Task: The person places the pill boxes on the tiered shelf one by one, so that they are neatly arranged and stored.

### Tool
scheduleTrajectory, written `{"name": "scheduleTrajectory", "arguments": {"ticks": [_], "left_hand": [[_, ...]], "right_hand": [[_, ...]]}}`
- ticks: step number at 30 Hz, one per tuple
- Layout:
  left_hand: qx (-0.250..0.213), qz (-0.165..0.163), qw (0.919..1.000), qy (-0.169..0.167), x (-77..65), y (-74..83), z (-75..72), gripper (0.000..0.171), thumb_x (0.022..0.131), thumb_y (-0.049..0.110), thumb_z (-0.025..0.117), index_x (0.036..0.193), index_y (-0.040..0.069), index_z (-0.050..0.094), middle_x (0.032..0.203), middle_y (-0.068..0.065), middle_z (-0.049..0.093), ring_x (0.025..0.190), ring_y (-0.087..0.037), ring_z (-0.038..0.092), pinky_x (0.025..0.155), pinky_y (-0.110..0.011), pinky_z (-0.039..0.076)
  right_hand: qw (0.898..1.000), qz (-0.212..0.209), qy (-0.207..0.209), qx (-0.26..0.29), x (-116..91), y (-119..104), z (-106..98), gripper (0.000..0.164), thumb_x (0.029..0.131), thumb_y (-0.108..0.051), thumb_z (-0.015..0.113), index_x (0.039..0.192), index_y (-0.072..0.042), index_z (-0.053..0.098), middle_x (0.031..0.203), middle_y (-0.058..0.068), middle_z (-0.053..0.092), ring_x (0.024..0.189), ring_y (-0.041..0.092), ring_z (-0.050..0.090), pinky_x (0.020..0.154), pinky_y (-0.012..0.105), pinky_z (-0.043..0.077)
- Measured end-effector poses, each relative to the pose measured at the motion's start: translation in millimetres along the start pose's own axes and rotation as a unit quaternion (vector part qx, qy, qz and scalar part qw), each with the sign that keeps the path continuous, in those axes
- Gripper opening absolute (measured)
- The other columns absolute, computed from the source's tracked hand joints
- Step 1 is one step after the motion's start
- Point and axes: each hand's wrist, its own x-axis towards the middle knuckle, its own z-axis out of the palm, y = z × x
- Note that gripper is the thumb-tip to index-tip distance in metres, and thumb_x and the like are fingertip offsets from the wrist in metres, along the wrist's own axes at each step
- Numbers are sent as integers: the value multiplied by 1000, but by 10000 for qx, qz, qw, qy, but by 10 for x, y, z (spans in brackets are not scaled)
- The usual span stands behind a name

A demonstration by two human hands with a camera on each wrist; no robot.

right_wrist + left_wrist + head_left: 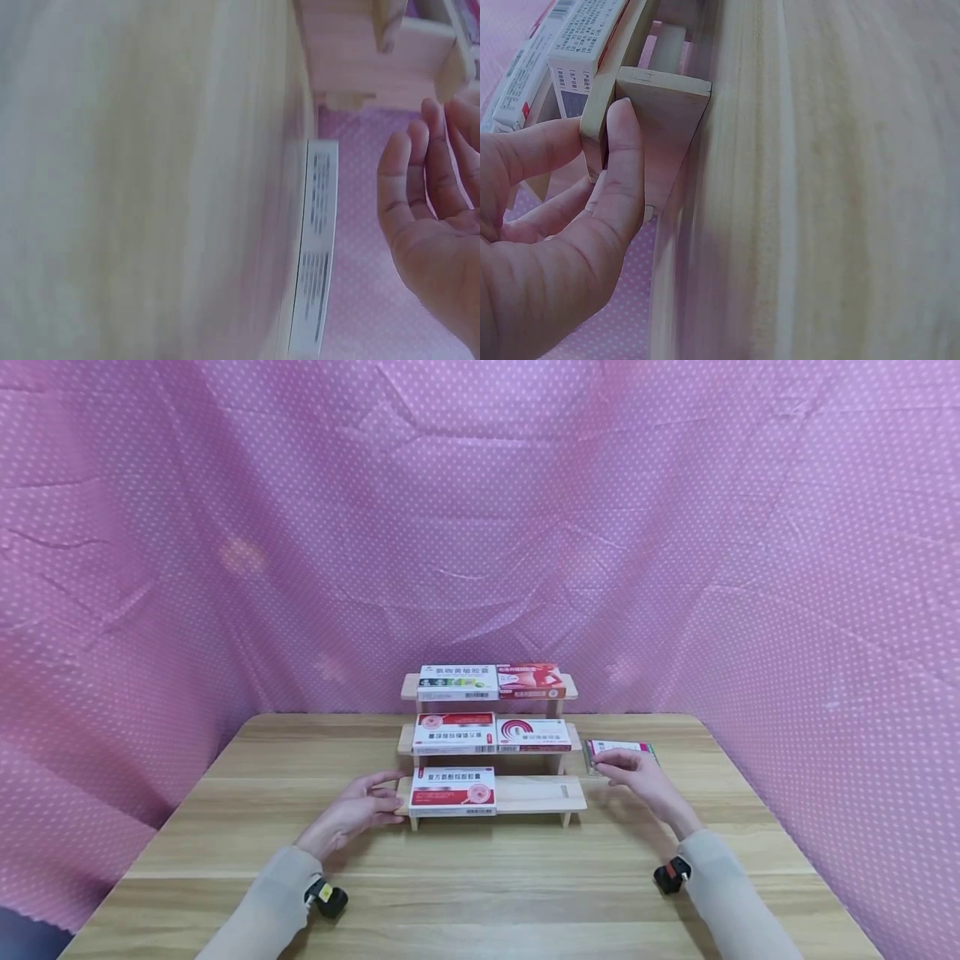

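A three-step wooden display stand [538, 793] stands on the table, with medicine boxes lying on its steps. My left hand [358, 812] grips the left end of the lowest step, thumb [624, 139] and fingers on opposite faces of the board in the left wrist view. Beside it on that step lies a red-and-white medicine box [453, 792]. My right hand [641, 774] is right of the stand with its fingers loosely bent and nothing between them. It partly covers a flat medicine box [622, 746] in the head view; this box's white side [315, 247] shows in the right wrist view.
The middle step carries another red-and-white box [454, 733] and a white box with pink arcs [534, 735]. On the top step are a white-and-green box [457, 682] and a red-orange box [530, 680]. A pink dotted curtain [480, 527] hangs behind the wooden table [480, 893].
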Motion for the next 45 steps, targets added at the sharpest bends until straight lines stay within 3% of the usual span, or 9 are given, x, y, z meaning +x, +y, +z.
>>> {"name": "scheduleTrajectory", "arguments": {"ticks": [6,13,17,21,27,33,36,39,45], "left_hand": [[-20,-9,10000,36,0,16,-8,68,91,-3,58,151,-2,27,125,-25,51,97,-23,66,94,-40,57],[-49,-4,10000,26,-1,20,-17,69,91,-5,57,152,-2,26,121,-22,52,96,-22,65,94,-40,57],[-44,-15,10000,52,-7,26,-11,68,91,-6,57,152,-2,26,121,-23,52,95,-22,65,94,-41,57],[-39,-9,10000,48,-13,42,-7,68,91,-6,56,152,-2,26,123,-24,51,95,-22,65,94,-41,57],[12,18,10000,16,-18,42,-8,68,91,-5,57,151,-3,26,123,-24,51,95,-22,65,93,-41,58],[32,-19,9999,103,-18,29,6,68,91,-3,59,151,-2,27,128,-28,50,97,-24,66,93,-40,58],[21,-28,9999,117,-18,25,11,69,90,-3,59,151,-2,27,129,-29,50,98,-24,66,93,-41,57],[-7,-23,10000,87,-23,23,13,69,91,-3,59,151,-3,25,128,-28,50,98,-24,66,94,-41,57],[52,-3,10000,26,-43,9,-3,70,90,-1,60,151,-3,25,128,-28,50,98,-24,65,95,-42,57]], "right_hand": [[9982,82,81,-596,2,47,-176,46,93,-22,67,130,4,57,131,23,59,108,12,58,94,28,49],[9983,397,108,-422,15,84,-369,53,91,-19,67,136,3,51,135,26,53,106,19,58,97,39,48],[9958,395,141,-812,29,112,-463,54,92,-19,67,139,1,50,134,28,54,100,13,59,87,26,50],[9935,422,184,-1039,39,118,-570,56,92,-19,68,141,0,48,138,28,50,108,21,56,86,23,46],[9939,504,-53,-977,78,121,-670,61,90,-18,70,142,1,46,149,28,39,132,45,39,103,42,43],[9921,654,-143,-1062,116,168,-695,61,89,-17,71,143,-1,47,156,25,30,133,42,41,95,25,47],[9915,712,-135,-1079,131,180,-702,61,89,-17,70,143,0,46,159,23,23,139,47,31,111,46,40],[9914,703,-120,-1095,148,188,-718,62,89,-15,70,143,1,45,161,22,16,145,52,11,117,67,13],[9866,783,-486,-1345,155,246,-743,70,86,-17,72,146,-1,40,163,22,2,143,56,-4,108,78,-3]]}}
